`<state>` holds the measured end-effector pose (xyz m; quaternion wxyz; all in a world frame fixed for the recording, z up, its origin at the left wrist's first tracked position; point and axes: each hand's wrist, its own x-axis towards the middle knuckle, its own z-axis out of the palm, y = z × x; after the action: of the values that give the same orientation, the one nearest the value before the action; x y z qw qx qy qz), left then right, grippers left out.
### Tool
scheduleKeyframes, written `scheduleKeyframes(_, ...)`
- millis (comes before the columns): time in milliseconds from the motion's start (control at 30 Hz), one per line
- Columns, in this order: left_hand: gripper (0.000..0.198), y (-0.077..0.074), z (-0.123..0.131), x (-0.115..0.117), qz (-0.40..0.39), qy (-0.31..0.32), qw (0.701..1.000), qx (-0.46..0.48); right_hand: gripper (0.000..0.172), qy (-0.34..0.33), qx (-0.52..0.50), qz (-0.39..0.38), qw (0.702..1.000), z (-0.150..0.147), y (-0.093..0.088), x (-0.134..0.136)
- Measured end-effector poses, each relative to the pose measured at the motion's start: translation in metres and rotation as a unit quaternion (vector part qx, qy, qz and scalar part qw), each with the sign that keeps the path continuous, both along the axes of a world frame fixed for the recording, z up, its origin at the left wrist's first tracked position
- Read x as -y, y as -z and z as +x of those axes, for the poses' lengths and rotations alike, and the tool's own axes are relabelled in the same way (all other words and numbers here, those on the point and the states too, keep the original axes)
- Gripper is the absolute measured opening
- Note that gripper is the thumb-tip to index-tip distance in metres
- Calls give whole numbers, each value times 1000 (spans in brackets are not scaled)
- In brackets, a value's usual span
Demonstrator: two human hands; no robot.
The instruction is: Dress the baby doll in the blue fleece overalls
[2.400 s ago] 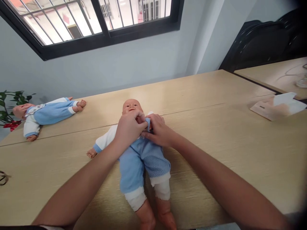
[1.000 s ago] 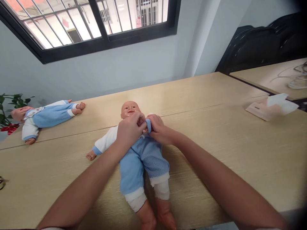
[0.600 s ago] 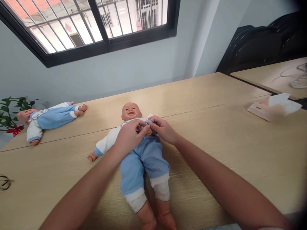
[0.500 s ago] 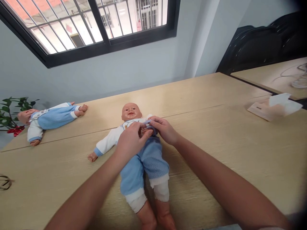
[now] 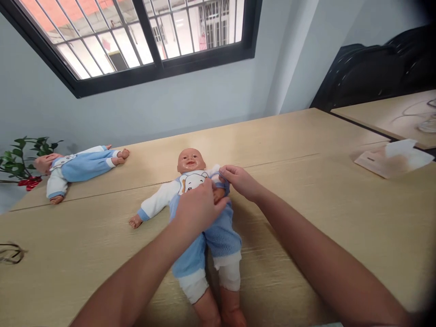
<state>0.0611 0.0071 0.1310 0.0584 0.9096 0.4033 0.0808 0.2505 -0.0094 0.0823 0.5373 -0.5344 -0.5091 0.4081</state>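
A baby doll [image 5: 191, 161] lies on its back, face up, in a white and light-blue outfit with a bear's face on the chest. My left hand [image 5: 199, 206] reaches over its belly, thumb and fingers closed around the doll's hand [image 5: 218, 194] on the right side of the picture. Beside it, my right hand [image 5: 242, 182] pinches the blue cuff [image 5: 225, 178] of that sleeve; the fingertips partly cover the fabric. The doll's other arm [image 5: 155, 202] stretches out to the left, its cuff at the wrist. White trouser ends sit below the knees, with bare lower legs showing.
A second doll [image 5: 86, 165] in similar clothes lies at the far left, near a potted plant [image 5: 25, 156]. Eyeglasses [image 5: 12, 253] rest at the left edge. On the right of the wooden table [image 5: 306, 218] is a tissue pack [image 5: 384, 161]. Black chairs [image 5: 371, 68] stand behind.
My right hand has drawn the cuff slightly up and to the right. My left hand has shifted, so more of the bear print and the doll's hand shows. The view has tilted a little.
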Motion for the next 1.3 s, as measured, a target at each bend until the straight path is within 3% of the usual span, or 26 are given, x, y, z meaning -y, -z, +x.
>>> scheduleKeyframes(133, 35, 4, 6, -3, 36, 32, 999, -6, 43, -8, -20, 9, 1000, 1, 4, 5)
scheduleKeyframes(300, 24, 0, -7, -29, 30, 93, 994, 46, 40, -124, -39, -26, 991, 16, 16, 21)
scheduleKeyframes(467, 35, -4, -31, -44, 9, 232, 970, 73, 36, -105, -139, -22, 985, 23, 26, 18)
scheduleKeyframes(567, 43, -6, -41, -45, -12, 278, 959, 52, 38, -117, -192, -38, 974, 21, 28, 13)
scheduleKeyframes(733, 45, -11, -54, -46, -18, 302, 952, 38, 38, -143, -180, -64, 971, 25, 33, 12)
scheduleKeyframes(933, 47, -13, -64, -47, -98, 311, 942, 83, 40, -54, -187, -39, 980, 15, 35, 5)
scheduleKeyframes(1167, 45, -30, -49, -45, -146, 344, 927, 42, 40, -41, -163, 1, 986, -4, 8, -19)
scheduleKeyframes(1300, 35, -40, -37, -44, -155, 384, 910, 22, 41, -42, -191, 1, 981, -5, 11, -31)
